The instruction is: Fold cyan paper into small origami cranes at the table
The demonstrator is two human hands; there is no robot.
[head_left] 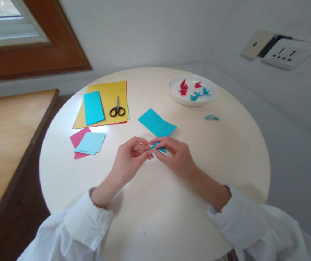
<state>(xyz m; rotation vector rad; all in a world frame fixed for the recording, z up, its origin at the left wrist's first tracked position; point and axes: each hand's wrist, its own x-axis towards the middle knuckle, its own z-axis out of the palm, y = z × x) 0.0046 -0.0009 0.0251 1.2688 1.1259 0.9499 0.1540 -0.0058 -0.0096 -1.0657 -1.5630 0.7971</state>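
Note:
Between my fingertips, above the middle of the table, is a small folded piece of blue paper (162, 149). My left hand (130, 156) pinches its left end, and my right hand (177, 156) pinches it from the right. Fingers cover much of the piece, so its full shape is hidden. Just beyond the hands lies a flat blue paper sheet (155, 122) with a slight crease. A white dish (184, 101) at the back right holds several small folded paper birds, some red (184, 85) and some blue (206, 91).
Black-handled scissors (117, 108) and a blue paper rectangle (93, 108) rest on yellow sheets (109, 90) at the back left. Nearer are pale blue squares (91, 142) over pink ones (79, 137). A thin blue paper scrap (212, 117) lies below the dish on the round table (155, 217).

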